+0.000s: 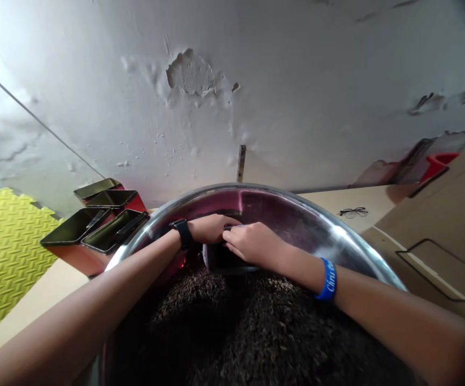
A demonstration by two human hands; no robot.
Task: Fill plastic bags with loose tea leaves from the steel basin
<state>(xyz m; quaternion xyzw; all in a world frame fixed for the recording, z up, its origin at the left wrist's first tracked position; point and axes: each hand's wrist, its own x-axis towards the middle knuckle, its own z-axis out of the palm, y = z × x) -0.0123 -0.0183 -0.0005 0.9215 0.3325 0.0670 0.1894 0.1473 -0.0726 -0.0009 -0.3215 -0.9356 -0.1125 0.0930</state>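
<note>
A wide metal bowl (339, 230) in front of me holds a heap of dark, dry shreds that look like loose tea leaves (252, 332). Near its far wall, a dark box-shaped container (226, 261) rests against the heap. My left hand (211, 228) is closed at the container's upper far side, its fingertips partly hidden behind the other hand. From the right, my right hand (256, 244) curls its fingers over the top of the same container. The two hands nearly meet there, and what is inside the container cannot be seen.
Several open rectangular tins (77, 228) stand left of the bowl, beside a yellow foam mat (10, 257). Eyeglasses (353, 212) lie on the table to the right, near a cardboard surface (445, 225). A peeling wall (288, 96) rises behind the bowl.
</note>
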